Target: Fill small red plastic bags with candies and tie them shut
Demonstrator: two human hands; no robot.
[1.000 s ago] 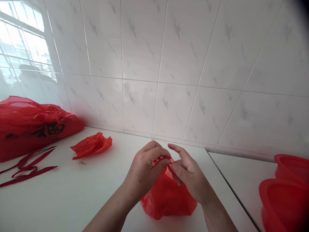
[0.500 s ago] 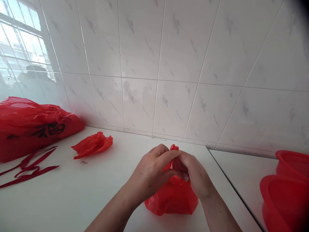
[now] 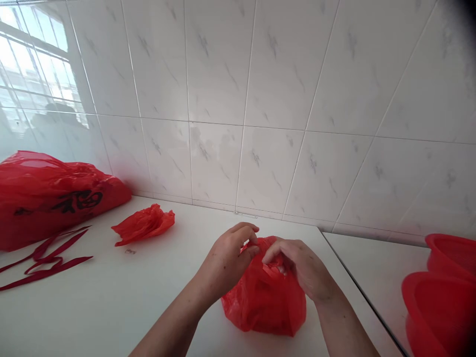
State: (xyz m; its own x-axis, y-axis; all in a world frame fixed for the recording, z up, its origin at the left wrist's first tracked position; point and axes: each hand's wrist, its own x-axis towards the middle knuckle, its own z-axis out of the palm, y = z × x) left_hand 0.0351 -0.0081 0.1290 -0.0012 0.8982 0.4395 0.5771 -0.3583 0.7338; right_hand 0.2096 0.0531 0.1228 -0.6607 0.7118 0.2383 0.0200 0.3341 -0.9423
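Observation:
A red plastic bag [image 3: 266, 302] sits on the white counter in front of me, bulging at its base, with a darker shape showing dimly through the film. My right hand [image 3: 307, 267] is closed on the bag's gathered top, thumb and fingers pinching the crumpled film. At the upper left of the bag, my left hand [image 3: 232, 255] has its fingers curled and the thumb close to them, apparently pinching the bag's edge. The exact contact there is partly hidden.
A crumpled red plastic bag [image 3: 145, 225] lies left of centre. Further left are a large red bag [image 3: 63, 198] with black lettering and dark red straps [image 3: 52, 258]. Red basins [image 3: 439, 312] stand at the right, beyond a seam in the counter. A tiled wall [image 3: 215, 163] rises behind.
The bag's twisted neck has loosened and spread, and its top now sits lower and wider. My hands have moved slightly apart, the right fingers curling in on the film.

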